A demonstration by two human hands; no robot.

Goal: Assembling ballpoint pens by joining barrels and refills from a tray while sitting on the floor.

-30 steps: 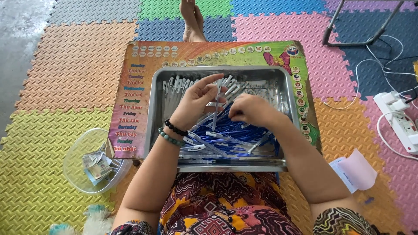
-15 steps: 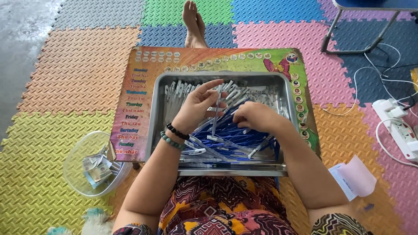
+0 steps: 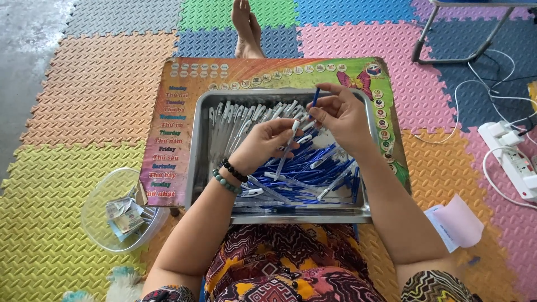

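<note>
A metal tray point(image 3: 197, 162) rests on a small colourful table point(image 3: 168, 112) above my lap. Several white pen barrels point(image 3: 238, 120) lie in its far left part, and several blue pen parts point(image 3: 313, 168) fill the near right. My left hand point(image 3: 265, 142), with two bead bracelets at the wrist, holds a clear pen barrel point(image 3: 286, 151) tilted over the tray. Lifted above the tray's far edge, my right hand point(image 3: 341, 114) pinches a thin blue refill point(image 3: 315, 98) between its fingers.
A clear plastic bowl point(image 3: 106, 193) with folded paper notes sits on the foam mat at my left. A pink paper slip point(image 3: 456, 221) lies at my right. A power strip point(image 3: 517, 156) with cables is at far right, a folding table leg point(image 3: 425, 39) beyond. A bare foot point(image 3: 246, 25) shows ahead.
Both hands rose out of the pile. The right hand lifted away towards the far right with a blue refill, and the left hand came up holding a clear barrel.
</note>
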